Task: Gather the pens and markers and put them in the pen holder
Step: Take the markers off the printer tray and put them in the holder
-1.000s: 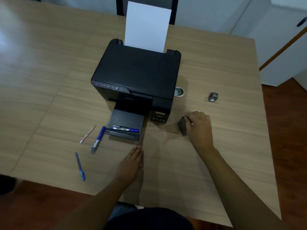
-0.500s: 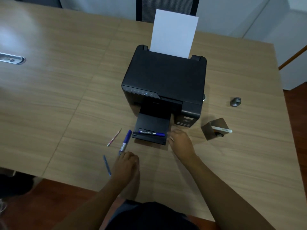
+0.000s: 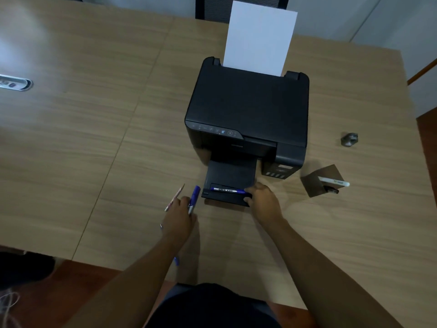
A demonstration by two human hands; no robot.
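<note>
Both hands are down on the table (image 3: pixel 94 114) in front of the printer (image 3: pixel 248 110). The right hand (image 3: pixel 263 203) is at the right end of the output tray (image 3: pixel 233 176), fingers curled, fingertips touching the blue cap end of the marker (image 3: pixel 228 190) that lies across the tray's front lip. Whether it has a real grip on it, I cannot tell; the marker lies flat on the tray.

The left hand (image 3: pixel 179 220) sits just left of the tray, knuckles up, fingers bent over the lower end of the purple marker (image 3: pixel 194 197), which slants up toward the tray corner. Contact, yes; a firm hold, cannot tell. Just left of that hand lies the thin pencil (image 3: pixel 175 197), slanted the same way, its lower end at the knuckles. A blue pen (image 3: pixel 176 261) is mostly hidden under the left forearm, only a short piece peeking out near the table edge.

The holder (image 3: pixel 319 179), a dark brown box, stands off to the right, near the printer's front right corner. A white pen (image 3: pixel 333 181) and something dark already poke out of it, leaning right. Between the hands and the holder, bare table.

Farther right, a small grey object (image 3: pixel 349 139), too blurred to name. White paper (image 3: pixel 259 39) stands upright in the printer's rear feed. At the far left, a metal-rimmed port (image 3: pixel 15 82) set in the tabletop.
</note>
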